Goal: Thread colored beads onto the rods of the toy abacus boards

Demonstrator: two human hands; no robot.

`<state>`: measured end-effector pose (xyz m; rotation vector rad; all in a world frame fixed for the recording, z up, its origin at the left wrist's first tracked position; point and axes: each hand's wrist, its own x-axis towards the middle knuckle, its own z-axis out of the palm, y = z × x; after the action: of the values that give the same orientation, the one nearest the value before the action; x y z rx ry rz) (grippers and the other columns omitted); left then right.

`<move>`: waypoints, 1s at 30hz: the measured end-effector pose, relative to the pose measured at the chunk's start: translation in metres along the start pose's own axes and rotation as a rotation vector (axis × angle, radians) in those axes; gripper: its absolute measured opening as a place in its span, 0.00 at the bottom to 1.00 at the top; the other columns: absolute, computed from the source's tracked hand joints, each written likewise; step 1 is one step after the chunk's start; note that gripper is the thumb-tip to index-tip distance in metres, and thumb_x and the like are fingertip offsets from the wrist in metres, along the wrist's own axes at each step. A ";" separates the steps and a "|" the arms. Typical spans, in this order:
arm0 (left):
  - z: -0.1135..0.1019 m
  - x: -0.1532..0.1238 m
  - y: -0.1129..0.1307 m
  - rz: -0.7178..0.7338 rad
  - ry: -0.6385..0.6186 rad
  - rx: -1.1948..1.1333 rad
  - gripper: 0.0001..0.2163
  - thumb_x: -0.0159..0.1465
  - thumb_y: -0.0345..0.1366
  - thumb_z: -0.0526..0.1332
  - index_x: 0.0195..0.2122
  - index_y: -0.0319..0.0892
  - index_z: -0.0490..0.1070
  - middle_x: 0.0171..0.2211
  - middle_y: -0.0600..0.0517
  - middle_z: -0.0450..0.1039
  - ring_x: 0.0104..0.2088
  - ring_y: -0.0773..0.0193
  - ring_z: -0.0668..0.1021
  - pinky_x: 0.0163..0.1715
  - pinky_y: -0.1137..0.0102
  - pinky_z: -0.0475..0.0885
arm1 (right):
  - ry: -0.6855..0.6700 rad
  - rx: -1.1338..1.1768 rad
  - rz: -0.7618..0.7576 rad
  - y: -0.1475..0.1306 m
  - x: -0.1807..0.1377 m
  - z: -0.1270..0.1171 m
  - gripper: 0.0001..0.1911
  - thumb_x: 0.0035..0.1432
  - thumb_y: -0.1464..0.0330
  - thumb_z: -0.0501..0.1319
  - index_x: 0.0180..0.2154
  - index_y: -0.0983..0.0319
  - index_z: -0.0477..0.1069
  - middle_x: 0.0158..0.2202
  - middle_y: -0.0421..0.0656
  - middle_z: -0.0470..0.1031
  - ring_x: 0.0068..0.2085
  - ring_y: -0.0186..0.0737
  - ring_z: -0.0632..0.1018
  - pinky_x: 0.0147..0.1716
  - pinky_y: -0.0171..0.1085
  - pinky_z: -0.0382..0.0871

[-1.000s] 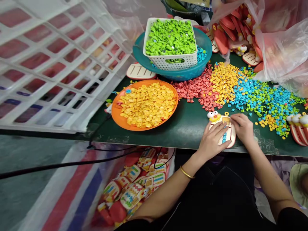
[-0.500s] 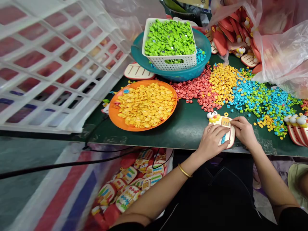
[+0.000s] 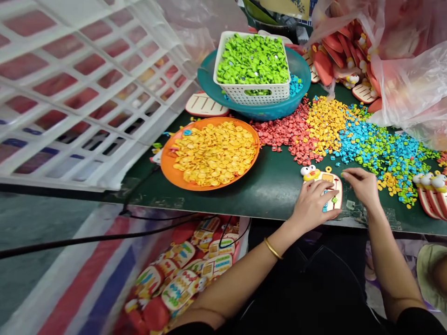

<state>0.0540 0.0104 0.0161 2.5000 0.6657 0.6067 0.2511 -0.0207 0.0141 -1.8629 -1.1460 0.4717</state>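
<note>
At the table's front edge lies a cream toy board (image 3: 337, 185) with a red rim, a yellow duck head with bulging white eyes, and a small yellow loop. My left hand (image 3: 312, 202) rests across it, thumb by the lower edge and fingers over the middle, holding it down. Blue beads (image 3: 325, 204) show partly between the fingers, and a green bead (image 3: 334, 200) sits in the right-hand slot. Just right of the board, my right hand (image 3: 363, 186) is raised with its fingertips pinched on what looks like a small green bead (image 3: 342, 174).
Loose red, yellow, blue and green beads (image 3: 328, 125) spread behind the board. An orange plate (image 3: 167, 170) of yellow pieces stands left; behind it a white basket (image 3: 258, 94) of green pieces sits in a teal basin (image 3: 206, 77). More boards (image 3: 428, 200) lie right. A white crate (image 3: 104, 179) leans left.
My right hand has moved off the board to the right, its fingertips still pinched. A green bead now shows in the board's right slot. My left hand stays on the board.
</note>
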 end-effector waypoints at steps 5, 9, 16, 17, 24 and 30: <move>-0.001 0.003 0.004 -0.079 0.034 0.022 0.34 0.56 0.52 0.70 0.60 0.42 0.66 0.62 0.41 0.66 0.63 0.46 0.66 0.62 0.53 0.60 | -0.008 -0.147 -0.203 -0.013 -0.033 0.011 0.13 0.63 0.63 0.57 0.38 0.58 0.81 0.37 0.45 0.74 0.39 0.42 0.75 0.41 0.41 0.72; -0.002 0.006 0.006 -0.047 -0.022 0.094 0.36 0.59 0.50 0.68 0.65 0.43 0.60 0.68 0.41 0.56 0.68 0.42 0.58 0.67 0.43 0.47 | -0.095 -0.243 -0.304 0.001 -0.019 -0.006 0.13 0.64 0.65 0.56 0.38 0.58 0.80 0.40 0.47 0.74 0.41 0.43 0.74 0.43 0.42 0.71; 0.000 0.004 0.004 -0.054 -0.016 0.059 0.26 0.59 0.52 0.67 0.56 0.46 0.71 0.65 0.45 0.64 0.66 0.44 0.63 0.68 0.41 0.41 | 0.158 -0.540 -0.204 0.034 0.044 -0.034 0.14 0.63 0.68 0.54 0.33 0.62 0.77 0.37 0.52 0.76 0.42 0.49 0.68 0.43 0.46 0.65; 0.001 0.004 0.004 -0.058 -0.012 0.052 0.28 0.59 0.52 0.67 0.57 0.45 0.70 0.65 0.45 0.64 0.66 0.44 0.63 0.68 0.41 0.41 | 0.118 -0.543 -0.225 0.032 0.046 -0.036 0.12 0.62 0.68 0.55 0.32 0.61 0.77 0.36 0.51 0.76 0.42 0.48 0.68 0.43 0.45 0.64; 0.001 0.005 0.004 -0.080 -0.016 0.032 0.35 0.58 0.54 0.67 0.62 0.41 0.63 0.65 0.43 0.64 0.67 0.47 0.63 0.70 0.45 0.38 | -0.163 -0.267 -0.147 -0.005 0.012 -0.026 0.08 0.59 0.64 0.60 0.36 0.59 0.76 0.32 0.43 0.75 0.34 0.42 0.72 0.37 0.40 0.66; 0.000 0.006 0.006 -0.105 -0.015 0.037 0.40 0.58 0.53 0.68 0.67 0.40 0.56 0.65 0.41 0.63 0.66 0.46 0.63 0.69 0.46 0.39 | 0.009 -0.032 -0.125 -0.016 -0.019 0.015 0.11 0.60 0.63 0.59 0.34 0.59 0.80 0.35 0.44 0.73 0.38 0.41 0.74 0.40 0.41 0.69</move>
<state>0.0608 0.0094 0.0209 2.4826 0.8032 0.5417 0.2230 -0.0270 0.0165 -1.8064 -1.2625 0.3760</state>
